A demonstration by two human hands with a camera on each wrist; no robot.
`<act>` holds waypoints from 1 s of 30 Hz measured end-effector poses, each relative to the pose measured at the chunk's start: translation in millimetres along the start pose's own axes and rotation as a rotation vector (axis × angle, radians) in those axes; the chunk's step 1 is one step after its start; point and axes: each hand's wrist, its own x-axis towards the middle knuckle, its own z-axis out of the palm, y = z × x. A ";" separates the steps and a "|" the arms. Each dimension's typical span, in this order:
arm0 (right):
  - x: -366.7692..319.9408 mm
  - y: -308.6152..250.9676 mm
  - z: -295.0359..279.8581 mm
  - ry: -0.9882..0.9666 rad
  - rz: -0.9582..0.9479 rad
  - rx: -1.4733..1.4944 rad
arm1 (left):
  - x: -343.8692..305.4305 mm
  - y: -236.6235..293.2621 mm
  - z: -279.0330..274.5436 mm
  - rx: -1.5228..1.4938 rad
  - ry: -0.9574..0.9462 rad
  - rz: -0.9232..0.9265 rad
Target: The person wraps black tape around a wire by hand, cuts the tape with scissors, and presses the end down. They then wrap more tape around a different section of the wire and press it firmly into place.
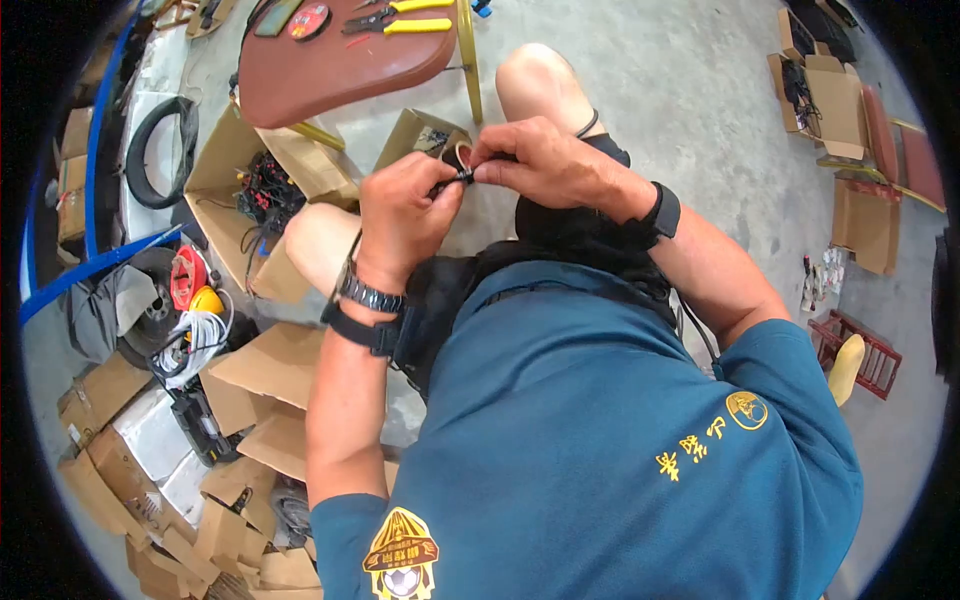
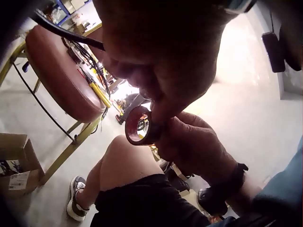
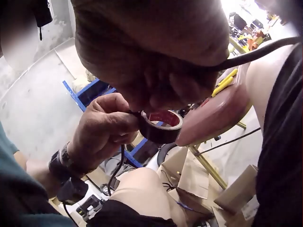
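Fingertip to fingertip, my left hand (image 1: 405,210) and right hand (image 1: 548,165) pinch a thin black cable (image 1: 465,175) above my lap. A roll of dark tape (image 1: 457,154) with a red inner ring is at the fingertips. The left wrist view shows the roll (image 2: 137,125) beside the touching fingers, and the cable (image 2: 71,36) running into my left hand (image 2: 165,56). In the right wrist view the cable (image 3: 265,51) enters my curled right hand (image 3: 151,52); the roll (image 3: 162,127) sits just below it, near my left thumb. The fingers hide the pinched part.
A brown padded seat (image 1: 350,70) at the top holds yellow-handled pliers (image 1: 418,25) and a red disc-shaped roll (image 1: 308,21). Left of my knee stands an open carton (image 1: 225,165) of tangled wires. More cartons (image 1: 265,370) lie at the left; others (image 1: 835,100) are far right.
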 end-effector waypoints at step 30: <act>54.5 -13.1 -14.6 -0.333 0.551 0.251 | -16.7 11.2 4.4 0.080 0.228 -0.032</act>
